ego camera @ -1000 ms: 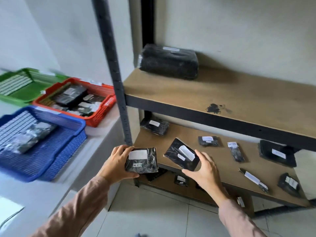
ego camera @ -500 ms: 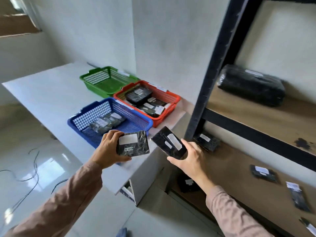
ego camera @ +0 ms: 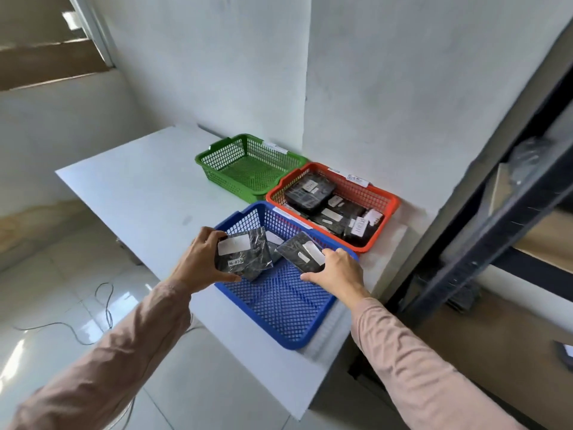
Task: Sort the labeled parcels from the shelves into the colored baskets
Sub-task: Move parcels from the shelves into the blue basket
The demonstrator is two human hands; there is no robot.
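Observation:
My left hand (ego camera: 200, 260) grips a black parcel with a white label (ego camera: 243, 254) over the left side of the blue basket (ego camera: 285, 308). My right hand (ego camera: 339, 270) holds a second black labeled parcel (ego camera: 302, 252) over the same basket's right side. Another parcel lies in the blue basket, mostly hidden behind the two held ones. The orange basket (ego camera: 383, 198) behind it holds several black parcels. The green basket (ego camera: 248, 169) at the back is empty.
The baskets stand on a white table (ego camera: 139, 193) against a white wall. The dark metal shelf frame (ego camera: 483, 218) rises at the right, with wooden shelves behind it. A cable (ego camera: 93, 308) lies on the tiled floor at the left.
I have turned left from the shelves to the table. Both hands have carried their parcels from in front of the shelf to above the blue basket.

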